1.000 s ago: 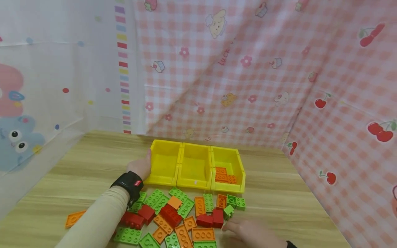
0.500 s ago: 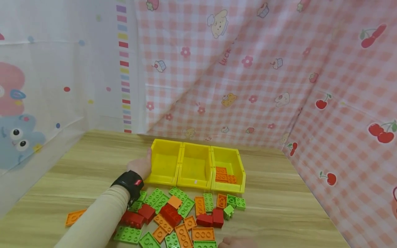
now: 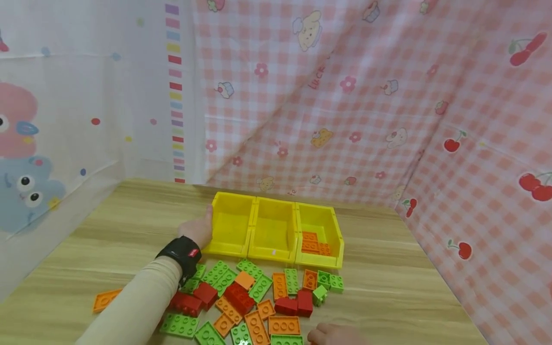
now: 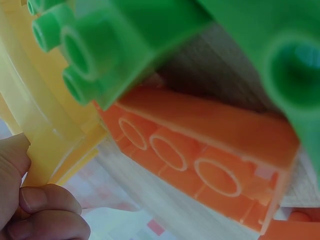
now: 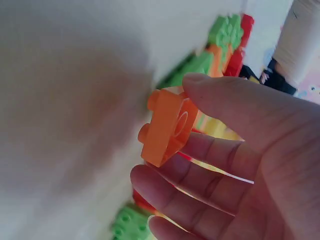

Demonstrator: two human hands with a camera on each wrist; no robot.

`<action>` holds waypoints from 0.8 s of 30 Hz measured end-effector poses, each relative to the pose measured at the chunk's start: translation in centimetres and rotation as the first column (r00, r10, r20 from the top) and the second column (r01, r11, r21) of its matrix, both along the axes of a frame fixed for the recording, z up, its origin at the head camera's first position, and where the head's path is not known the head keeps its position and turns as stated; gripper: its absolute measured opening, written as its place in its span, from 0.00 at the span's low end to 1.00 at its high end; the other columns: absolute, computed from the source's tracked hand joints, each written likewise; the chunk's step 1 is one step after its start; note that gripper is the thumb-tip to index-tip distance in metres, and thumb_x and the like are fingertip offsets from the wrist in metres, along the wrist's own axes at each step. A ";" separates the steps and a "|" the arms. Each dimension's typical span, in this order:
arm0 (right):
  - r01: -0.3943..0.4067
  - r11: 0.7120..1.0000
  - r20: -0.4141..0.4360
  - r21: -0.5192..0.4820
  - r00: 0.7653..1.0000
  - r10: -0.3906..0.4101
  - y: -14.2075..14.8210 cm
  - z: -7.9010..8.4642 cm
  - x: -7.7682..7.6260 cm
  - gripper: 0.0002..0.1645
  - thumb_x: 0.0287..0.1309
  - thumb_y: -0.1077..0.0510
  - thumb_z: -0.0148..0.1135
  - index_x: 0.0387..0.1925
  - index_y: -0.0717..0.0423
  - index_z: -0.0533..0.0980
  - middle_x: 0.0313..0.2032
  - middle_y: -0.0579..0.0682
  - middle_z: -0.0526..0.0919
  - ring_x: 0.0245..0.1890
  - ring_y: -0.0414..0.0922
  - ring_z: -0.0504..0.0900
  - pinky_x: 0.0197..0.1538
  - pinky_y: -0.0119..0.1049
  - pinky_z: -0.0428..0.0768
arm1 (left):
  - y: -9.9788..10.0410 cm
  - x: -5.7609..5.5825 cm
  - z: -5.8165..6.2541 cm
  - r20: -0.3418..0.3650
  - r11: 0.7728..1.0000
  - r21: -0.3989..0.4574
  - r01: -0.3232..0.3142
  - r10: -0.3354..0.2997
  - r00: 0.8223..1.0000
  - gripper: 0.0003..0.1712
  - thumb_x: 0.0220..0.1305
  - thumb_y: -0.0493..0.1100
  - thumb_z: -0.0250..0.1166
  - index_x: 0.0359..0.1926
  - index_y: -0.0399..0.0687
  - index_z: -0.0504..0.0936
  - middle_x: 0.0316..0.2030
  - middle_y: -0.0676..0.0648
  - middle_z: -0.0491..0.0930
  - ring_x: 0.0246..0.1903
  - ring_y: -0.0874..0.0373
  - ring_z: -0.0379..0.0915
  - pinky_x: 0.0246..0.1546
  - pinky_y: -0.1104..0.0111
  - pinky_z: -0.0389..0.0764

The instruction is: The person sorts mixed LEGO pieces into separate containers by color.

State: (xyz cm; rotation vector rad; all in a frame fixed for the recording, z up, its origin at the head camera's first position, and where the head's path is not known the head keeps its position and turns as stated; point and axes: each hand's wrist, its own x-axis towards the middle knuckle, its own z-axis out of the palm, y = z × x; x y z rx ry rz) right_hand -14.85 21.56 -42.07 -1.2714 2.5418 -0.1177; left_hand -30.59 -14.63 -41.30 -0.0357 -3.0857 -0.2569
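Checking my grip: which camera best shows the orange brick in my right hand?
Right wrist: it shows the orange brick up close in your right hand. Head shows a sliver at most; left wrist, none.

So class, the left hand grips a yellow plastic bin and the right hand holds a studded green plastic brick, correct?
Not quite: the right wrist view shows the right hand holding a studded orange plastic brick, not green. The left hand does grip a yellow plastic bin.
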 end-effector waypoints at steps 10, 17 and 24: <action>0.242 0.968 -0.008 -0.068 0.970 -0.243 0.6 4.2 -3.3 0.22 0.53 0.43 0.64 0.44 0.51 0.77 0.35 0.39 0.77 0.30 0.35 0.74 0.33 0.33 0.75 | 0.3 0.3 0.6 -0.018 1.000 -0.010 -0.013 0.013 1.000 0.31 0.69 0.38 0.46 0.71 0.40 0.50 0.20 0.41 0.75 0.20 0.50 0.72 0.22 0.54 0.74; 0.190 0.969 -0.186 -0.161 0.958 -0.218 1.5 4.9 -9.0 0.19 0.50 0.55 0.69 0.42 0.59 0.76 0.33 0.46 0.78 0.30 0.41 0.76 0.31 0.37 0.75 | 0.4 0.7 0.6 -0.053 1.000 -0.007 -0.017 0.016 0.998 0.30 0.69 0.37 0.47 0.70 0.40 0.53 0.21 0.40 0.76 0.21 0.49 0.73 0.22 0.53 0.74; 0.234 0.962 -0.327 -0.142 0.906 -0.268 1.3 4.5 -15.1 0.19 0.48 0.59 0.70 0.42 0.63 0.77 0.32 0.51 0.79 0.31 0.48 0.77 0.38 0.45 0.76 | 0.0 0.6 0.1 -0.065 0.999 -0.023 -0.025 0.024 0.998 0.31 0.69 0.38 0.47 0.71 0.41 0.53 0.18 0.42 0.74 0.18 0.50 0.71 0.19 0.55 0.73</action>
